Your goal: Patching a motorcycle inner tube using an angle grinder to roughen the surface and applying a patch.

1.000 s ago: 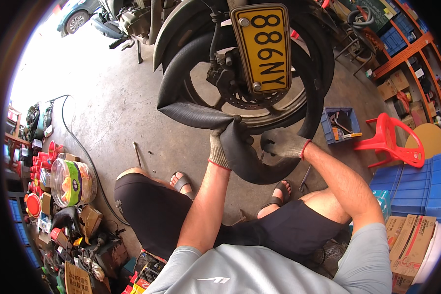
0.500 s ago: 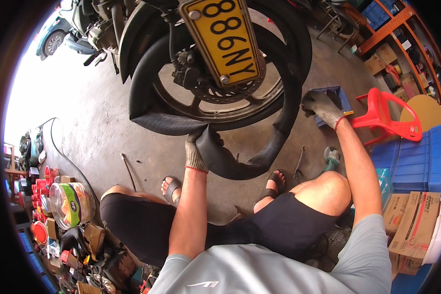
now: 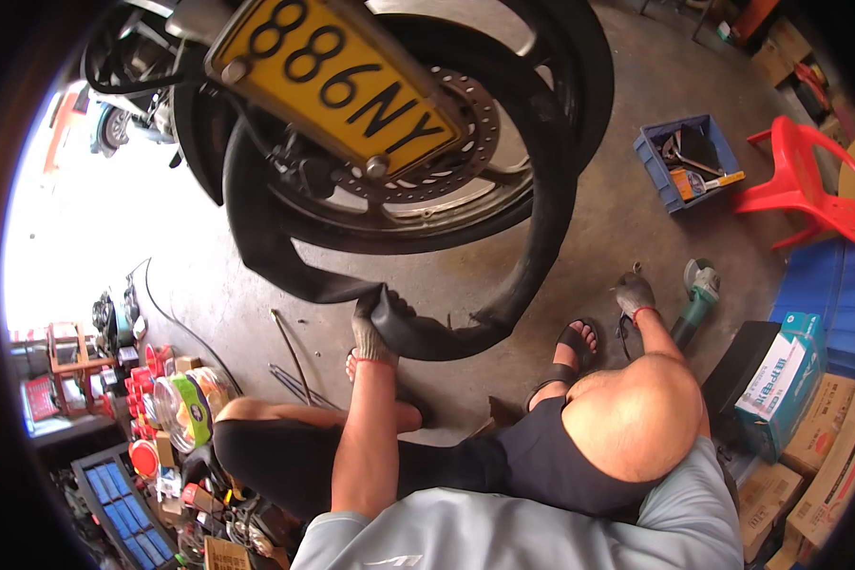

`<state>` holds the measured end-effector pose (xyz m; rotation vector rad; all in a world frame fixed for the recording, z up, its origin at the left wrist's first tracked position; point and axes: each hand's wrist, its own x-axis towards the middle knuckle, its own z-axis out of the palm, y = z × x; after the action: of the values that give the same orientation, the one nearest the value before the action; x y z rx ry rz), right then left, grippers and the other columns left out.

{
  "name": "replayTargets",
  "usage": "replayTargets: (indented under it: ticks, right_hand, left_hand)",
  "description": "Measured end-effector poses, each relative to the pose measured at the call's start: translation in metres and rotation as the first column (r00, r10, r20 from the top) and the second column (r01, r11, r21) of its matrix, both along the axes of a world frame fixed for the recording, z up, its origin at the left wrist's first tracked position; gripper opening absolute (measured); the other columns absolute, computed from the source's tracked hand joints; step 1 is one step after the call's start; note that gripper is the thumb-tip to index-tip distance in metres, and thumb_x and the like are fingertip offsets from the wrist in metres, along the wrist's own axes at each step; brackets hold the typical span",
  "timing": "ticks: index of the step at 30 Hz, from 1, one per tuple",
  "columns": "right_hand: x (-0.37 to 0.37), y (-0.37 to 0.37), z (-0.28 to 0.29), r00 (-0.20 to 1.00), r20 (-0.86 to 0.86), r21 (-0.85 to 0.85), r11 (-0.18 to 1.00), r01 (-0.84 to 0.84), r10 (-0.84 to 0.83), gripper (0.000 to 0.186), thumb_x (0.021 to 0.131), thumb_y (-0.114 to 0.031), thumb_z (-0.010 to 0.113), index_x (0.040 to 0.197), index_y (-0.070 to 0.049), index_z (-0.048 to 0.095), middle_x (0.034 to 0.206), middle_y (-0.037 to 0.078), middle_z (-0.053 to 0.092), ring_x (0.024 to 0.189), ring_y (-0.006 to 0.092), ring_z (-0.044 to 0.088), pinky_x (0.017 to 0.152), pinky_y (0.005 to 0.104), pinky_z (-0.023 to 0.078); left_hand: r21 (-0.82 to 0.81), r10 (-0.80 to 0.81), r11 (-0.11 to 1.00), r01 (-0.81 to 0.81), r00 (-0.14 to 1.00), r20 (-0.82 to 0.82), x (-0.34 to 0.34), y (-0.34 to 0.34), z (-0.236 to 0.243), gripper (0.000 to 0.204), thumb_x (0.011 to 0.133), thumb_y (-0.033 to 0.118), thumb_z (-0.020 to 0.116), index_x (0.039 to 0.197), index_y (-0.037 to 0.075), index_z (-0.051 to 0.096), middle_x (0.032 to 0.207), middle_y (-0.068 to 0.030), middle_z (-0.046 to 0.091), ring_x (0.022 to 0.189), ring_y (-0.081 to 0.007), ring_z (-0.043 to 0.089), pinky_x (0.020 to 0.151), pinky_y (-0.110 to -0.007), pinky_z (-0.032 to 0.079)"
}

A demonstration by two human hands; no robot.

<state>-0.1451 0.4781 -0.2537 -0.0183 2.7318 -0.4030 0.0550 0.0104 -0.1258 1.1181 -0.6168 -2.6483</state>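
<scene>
Bright white light [image 3: 76, 214] washes the left of the stained grey concrete floor [image 3: 613, 223], a red plastic chair [image 3: 790, 180] standing at right.

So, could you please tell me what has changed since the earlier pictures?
The right hand has left the inner tube, gone to the blue crate, then back toward the right knee, to a slim tool on the floor; grip unclear. The left hand still grips the tube.

Large black characters fill the yellow plate [image 3: 337, 85] — print also marks a teal box [image 3: 781, 391].
</scene>
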Motion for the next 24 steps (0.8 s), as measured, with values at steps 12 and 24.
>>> replayTargets:
  ticks: [12,24]
  right_hand:
    - [0.018,-0.055,-0.017,0.916,-0.126,0.315,0.891,-0.328,0.382,0.031,0.083,-0.025,0.057,0.104,-0.003,0.066,0.113,0.02,0.063,0.114,0.0348,0.056,0.116,0.0469,0.022]
    - [0.016,-0.063,0.01,0.92,-0.386,-0.386,0.917,-0.099,-0.063,0.014,0.084,-0.015,0.061,0.091,-0.003,0.062,0.094,0.017,0.063,0.091,0.0373,0.06,0.078,0.0447,0.046]
  left_hand:
    - [-0.359,0.082,0.93,-0.079,0.997,-0.007,0.028,-0.068,-0.096,0.032,0.095,0.041,0.047,0.083,0.014,0.056,0.067,-0.0046,0.054,0.06,-0.0232,0.056,0.06,-0.042,0.05]
    - [-0.219,0.189,0.968,-0.122,0.929,0.319,-0.01,-0.075,-0.126,0.028,0.092,0.034,0.055,0.102,0.009,0.063,0.084,-0.012,0.067,0.071,-0.0301,0.066,0.068,-0.043,0.056]
